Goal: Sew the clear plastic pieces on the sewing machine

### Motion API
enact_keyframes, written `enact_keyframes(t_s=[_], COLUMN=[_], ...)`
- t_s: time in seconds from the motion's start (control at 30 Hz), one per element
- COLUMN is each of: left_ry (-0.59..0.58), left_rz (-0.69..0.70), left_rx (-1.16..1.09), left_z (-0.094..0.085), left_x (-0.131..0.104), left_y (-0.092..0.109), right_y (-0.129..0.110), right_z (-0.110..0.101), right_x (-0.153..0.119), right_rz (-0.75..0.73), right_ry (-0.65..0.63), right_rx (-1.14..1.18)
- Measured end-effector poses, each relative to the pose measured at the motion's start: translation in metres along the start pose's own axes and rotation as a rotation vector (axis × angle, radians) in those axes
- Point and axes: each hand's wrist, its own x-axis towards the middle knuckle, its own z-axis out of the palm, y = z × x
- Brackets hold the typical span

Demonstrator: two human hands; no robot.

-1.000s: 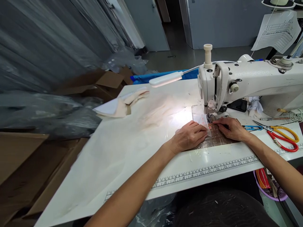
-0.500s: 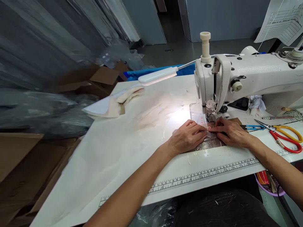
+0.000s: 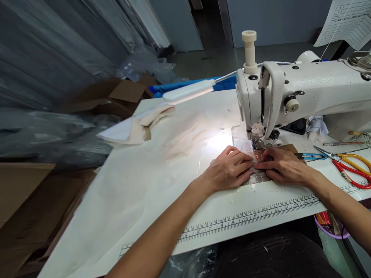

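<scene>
My left hand [image 3: 232, 168] rests on the bed of a white sewing machine [image 3: 315, 87], just left of the presser foot [image 3: 257, 144]. Its bent fingertips press together on a thin, see-through pale fabric [image 3: 245, 146] with small pinkish marks. Close on the other side is my right hand [image 3: 282, 166], thumb and index finger closed at the near edge of the same fabric, in front of the foot. The fingers hide much of the piece. Beneath them lies a brownish, shiny plate [image 3: 257, 177].
Scissors with red and yellow handles [image 3: 348, 164] and blue thread snips [image 3: 311, 156] lie right of my right hand. Pale cloth [image 3: 188, 139] lies on the left of the table, under a white lamp [image 3: 188, 92]. A printed ruler [image 3: 246, 219] runs along the front edge.
The view has shifted slightly. Both hands stay near the presser foot; the right fingers have curled a little more, and the fabric's position by the foot looks almost unchanged.
</scene>
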Motion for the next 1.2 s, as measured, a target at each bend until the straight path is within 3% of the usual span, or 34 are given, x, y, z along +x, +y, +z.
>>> enact_keyframes(t_s=[0.2, 0.5, 0.77, 0.9, 1.2], left_ry=[0.113, -0.007, -0.031, -0.118, -0.234], left_rz=[-0.130, -0.119, -0.096, -0.110, -0.126], left_rx=[0.115, 0.116, 0.157, 0.199, 0.158], left_z=[0.003, 0.008, 0.009, 0.004, 0.005], left_x=[0.000, -0.002, -0.002, -0.002, 0.006], left_y=[-0.001, -0.002, -0.002, -0.001, -0.021], right_y=[-0.001, -0.003, -0.004, -0.004, 0.000], right_z=[0.001, 0.002, 0.003, 0.002, 0.004], right_x=[-0.001, 0.000, -0.001, 0.000, 0.006], right_rz=[0.011, 0.005, 0.005, -0.008, 0.026], right_ry=[0.012, 0.025, 0.022, 0.000, -0.003], right_rx=[0.009, -0.048, -0.058, -0.102, -0.194])
